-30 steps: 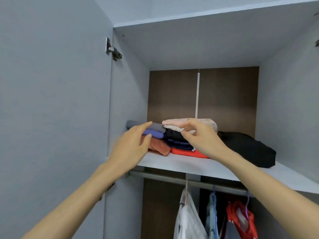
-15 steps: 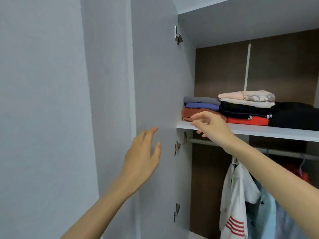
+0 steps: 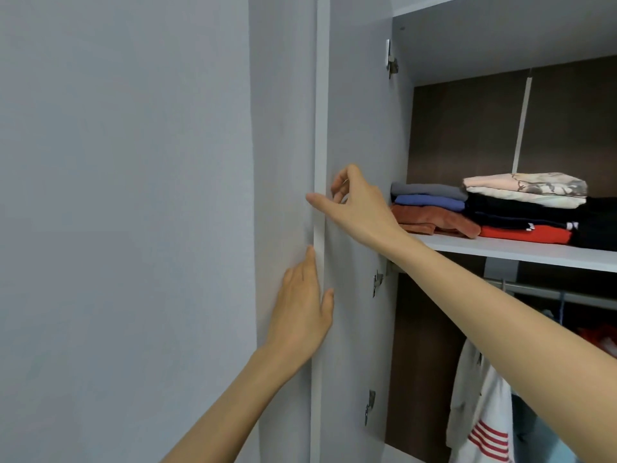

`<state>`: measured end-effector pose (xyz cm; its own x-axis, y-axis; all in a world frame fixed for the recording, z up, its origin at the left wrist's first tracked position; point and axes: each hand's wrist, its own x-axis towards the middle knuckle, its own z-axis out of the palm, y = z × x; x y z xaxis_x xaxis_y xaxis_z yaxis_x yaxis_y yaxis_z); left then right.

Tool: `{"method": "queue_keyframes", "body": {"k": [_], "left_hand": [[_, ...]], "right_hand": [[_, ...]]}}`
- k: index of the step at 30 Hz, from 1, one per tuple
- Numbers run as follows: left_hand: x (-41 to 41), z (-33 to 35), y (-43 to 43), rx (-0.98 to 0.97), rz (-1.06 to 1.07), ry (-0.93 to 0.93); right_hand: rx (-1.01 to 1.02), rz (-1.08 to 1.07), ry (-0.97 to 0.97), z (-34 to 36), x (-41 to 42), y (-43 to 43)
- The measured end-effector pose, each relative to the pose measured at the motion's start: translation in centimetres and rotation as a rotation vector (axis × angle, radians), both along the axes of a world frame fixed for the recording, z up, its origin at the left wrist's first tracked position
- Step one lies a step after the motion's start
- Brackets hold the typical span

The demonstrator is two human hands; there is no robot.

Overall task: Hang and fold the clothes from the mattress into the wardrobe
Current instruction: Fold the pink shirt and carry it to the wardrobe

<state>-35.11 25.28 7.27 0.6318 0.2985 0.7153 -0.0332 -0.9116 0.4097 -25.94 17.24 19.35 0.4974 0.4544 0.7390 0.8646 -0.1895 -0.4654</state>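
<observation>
The left hand (image 3: 300, 312) is laid flat, fingers straight, at the edge of the door (image 3: 357, 95). The right hand (image 3: 354, 208) is held above it, loosely bent, gripping nothing. Folded clothes (image 3: 434, 215) are stacked on the shelf (image 3: 517, 252); shirts (image 3: 480, 412) are hung beneath.

No text can be read; a small white mark (image 3: 572, 225), perhaps a logo, is seen on the black garment (image 3: 514, 220).

Soft, even indoor light, faint shadows, mild wide-angle bending at edges, slight blur
</observation>
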Motion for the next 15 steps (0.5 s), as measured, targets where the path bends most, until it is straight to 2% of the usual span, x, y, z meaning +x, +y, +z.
{"method": "queue_keyframes", "body": {"k": [9,15], "left_hand": [[0.1,-0.2,0.5,-0.08,-0.1,-0.03],[0.1,-0.3,-2.5,-0.185,-0.219,-0.021]], "right_hand": [[-0.101,-0.127,-0.202,0.1,0.2,0.0],[-0.131,-0.158,-0.225,0.2,0.5,-3.8]]}}
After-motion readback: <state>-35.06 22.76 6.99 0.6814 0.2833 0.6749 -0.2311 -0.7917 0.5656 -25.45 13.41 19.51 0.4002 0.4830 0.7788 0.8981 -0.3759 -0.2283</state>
